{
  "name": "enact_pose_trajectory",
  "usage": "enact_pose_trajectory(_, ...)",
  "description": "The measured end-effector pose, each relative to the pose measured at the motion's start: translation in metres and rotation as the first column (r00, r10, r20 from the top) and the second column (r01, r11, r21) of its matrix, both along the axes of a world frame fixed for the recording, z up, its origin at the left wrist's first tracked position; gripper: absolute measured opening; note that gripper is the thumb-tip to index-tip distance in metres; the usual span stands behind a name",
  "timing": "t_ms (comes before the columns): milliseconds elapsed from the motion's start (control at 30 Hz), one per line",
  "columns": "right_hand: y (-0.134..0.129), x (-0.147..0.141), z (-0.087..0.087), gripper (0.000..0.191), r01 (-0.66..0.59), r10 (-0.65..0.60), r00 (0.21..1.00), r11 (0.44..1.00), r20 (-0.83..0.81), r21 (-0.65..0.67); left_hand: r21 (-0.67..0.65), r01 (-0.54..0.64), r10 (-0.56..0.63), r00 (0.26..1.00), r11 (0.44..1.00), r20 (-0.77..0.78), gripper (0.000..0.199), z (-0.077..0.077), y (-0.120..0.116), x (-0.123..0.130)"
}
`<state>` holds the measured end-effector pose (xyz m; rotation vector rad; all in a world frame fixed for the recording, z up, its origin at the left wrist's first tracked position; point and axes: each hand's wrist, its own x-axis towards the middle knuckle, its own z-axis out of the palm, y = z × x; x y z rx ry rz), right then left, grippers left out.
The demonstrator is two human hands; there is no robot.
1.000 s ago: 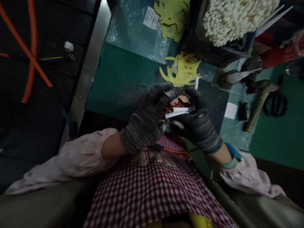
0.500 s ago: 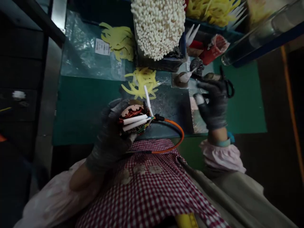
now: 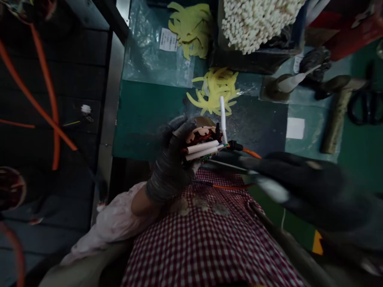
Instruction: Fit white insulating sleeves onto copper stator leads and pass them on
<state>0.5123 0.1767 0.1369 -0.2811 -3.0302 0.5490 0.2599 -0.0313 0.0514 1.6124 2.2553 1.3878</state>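
My left hand (image 3: 173,167), in a dark glove, is closed around a copper-wound motor stator (image 3: 202,135) above the front edge of the table. Two white sleeves (image 3: 203,149) lie across the stator, and a third white sleeve (image 3: 223,119) sticks up beside it. An orange cable (image 3: 251,152) leads off its right side through a black fitting. To the right, my gloved right hand (image 3: 299,183) is smeared by motion, a white cover on one fingertip. From its fingers a thin rod-like tool (image 3: 229,165) reaches to the stator's underside; its kind is unclear.
Yellow strips (image 3: 217,93) lie behind the stator, with a box of white sleeves (image 3: 257,24) beyond. Right of them are a small nozzle bottle (image 3: 290,83), a hammer (image 3: 336,115) and black-handled scissors (image 3: 365,105). Orange cables (image 3: 44,95) cross the dark surface at left.
My right hand has come back from beside the hammer and scissors toward the stator, now with a thin tool. The view has swung left. My left hand keeps its hold.
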Motion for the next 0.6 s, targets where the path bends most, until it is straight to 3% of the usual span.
enact_pose_trajectory(100, -0.012, -0.043, -0.018, 0.061, -0.139, 0.135, 0.990, 0.982, -0.043, -0.129, -0.023, 0.008, -0.008, 1.000, 1.000, -0.006, 0.077, -0.001, -0.002, -0.002)
enact_pose_trajectory(233, -0.012, -0.060, -0.026, 0.059, -0.166, 0.168, 0.986, 0.981, 0.011, -0.097, -0.036, 0.009, -0.010, 1.000, 0.999, -0.011, 0.073, -0.002, -0.003, -0.002)
enact_pose_trajectory(400, -0.023, -0.053, -0.015, 0.058, -0.159, 0.160, 0.987, 0.986, -0.001, 0.054, -0.056, 0.004, -0.003, 1.000, 0.998, 0.011, 0.076, 0.000, -0.003, -0.001)
enact_pose_trajectory(600, -0.035, -0.071, 0.010, 0.048, -0.151, 0.147, 0.988, 0.986, -0.057, -0.076, -0.046, 0.005, -0.003, 0.999, 0.999, 0.049, 0.068, 0.004, -0.004, 0.002)
